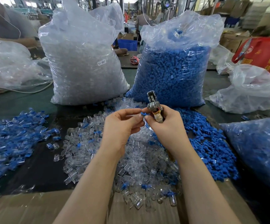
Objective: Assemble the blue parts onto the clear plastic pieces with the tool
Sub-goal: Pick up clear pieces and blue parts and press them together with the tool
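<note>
My right hand [165, 125] grips a metal plier-like tool [153, 104] with a tape-wrapped handle, its jaws pointing up. My left hand [123, 125] pinches a small part at its fingertips, right beside a blue part [143, 114] held between the two hands. Whether a clear piece is in my left fingers I cannot tell. Below the hands lies a heap of loose clear plastic pieces [139, 162]. Loose blue parts [212, 146] are piled to the right. Finished blue-and-clear pieces [13, 139] lie heaped at the left.
Two tall plastic sacks stand behind: one of clear pieces [82, 62], one of blue parts [173, 70]. Another bag of blue pieces [260, 151] lies at the right. Crumpled clear bags sit at both sides, a red bag [263, 54] at far right. Cardboard [34, 207] covers the near edge.
</note>
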A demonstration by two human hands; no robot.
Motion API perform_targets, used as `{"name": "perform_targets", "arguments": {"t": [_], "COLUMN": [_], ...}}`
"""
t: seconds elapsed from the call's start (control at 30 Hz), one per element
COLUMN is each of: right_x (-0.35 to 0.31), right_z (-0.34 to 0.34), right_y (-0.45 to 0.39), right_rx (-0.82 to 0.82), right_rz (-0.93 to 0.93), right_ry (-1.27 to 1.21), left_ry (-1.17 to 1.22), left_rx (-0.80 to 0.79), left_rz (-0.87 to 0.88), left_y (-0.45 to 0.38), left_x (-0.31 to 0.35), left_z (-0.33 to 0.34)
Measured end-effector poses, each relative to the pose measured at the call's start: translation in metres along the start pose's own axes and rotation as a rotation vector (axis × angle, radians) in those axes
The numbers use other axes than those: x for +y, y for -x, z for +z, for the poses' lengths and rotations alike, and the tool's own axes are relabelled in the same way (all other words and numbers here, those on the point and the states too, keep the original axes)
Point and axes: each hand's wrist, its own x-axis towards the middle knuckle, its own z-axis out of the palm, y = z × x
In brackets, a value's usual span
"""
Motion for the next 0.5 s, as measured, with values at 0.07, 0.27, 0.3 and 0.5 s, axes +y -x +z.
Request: {"name": "perform_targets", "arguments": {"t": [0.07, 0.27, 0.3, 0.5], "right_x": [-0.0006, -0.0009, 0.0000, 0.0013], "right_z": [-0.0002, 0.0004, 0.0002, -0.0001], "right_y": [-0.0002, 0.0003, 0.0003, 0.0018], "right_rx": [0.003, 0.038, 0.049, 0.129], "right_rz": [-0.005, -0.010, -0.016, -0.054], "right_ry": [-0.004, 0.003, 0.020, 0.064], "left_ry": [-0.008, -0.052, -0.051, 0.024], "left_rx": [0.025, 0.066, 0.074, 0.090], "left_rz": [0.016, 0.072, 0.071, 0.006], "left_y": [0.0001, 0.0022, 0.0023, 0.0015], "left_x": [0.0004, -0.0003, -0.0007, -0.0008], "left_z": [0.0010, 0.0033, 0.0038, 0.0059]}}
